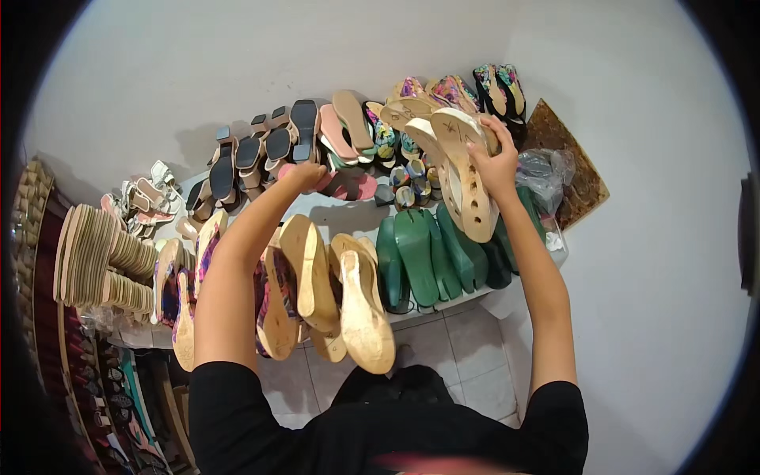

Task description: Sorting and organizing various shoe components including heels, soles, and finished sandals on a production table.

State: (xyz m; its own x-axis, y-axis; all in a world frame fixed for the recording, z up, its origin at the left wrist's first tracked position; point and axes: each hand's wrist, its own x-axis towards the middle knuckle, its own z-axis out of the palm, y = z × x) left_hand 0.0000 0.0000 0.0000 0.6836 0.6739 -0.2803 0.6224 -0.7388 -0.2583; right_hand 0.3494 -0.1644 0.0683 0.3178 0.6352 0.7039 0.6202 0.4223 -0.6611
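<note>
My right hand, raised at the right, is wrapped round a pale wooden wedge sole with dark round holes near its lower end. A second pale sole overlaps it on the left. Over the table's far side, my left hand is closed, with a pink piece showing at its fingers; its exact grip is hidden. Just beyond it rests a heeled sandal, black underside up. A pink strap-like piece lies to the right of this hand.
Green shoe lasts line the table's near right edge. Wooden wedge soles stand at the near middle. Stacked insoles and white sandals are at left. Patterned shoes, a plastic bag and a brown board are at right.
</note>
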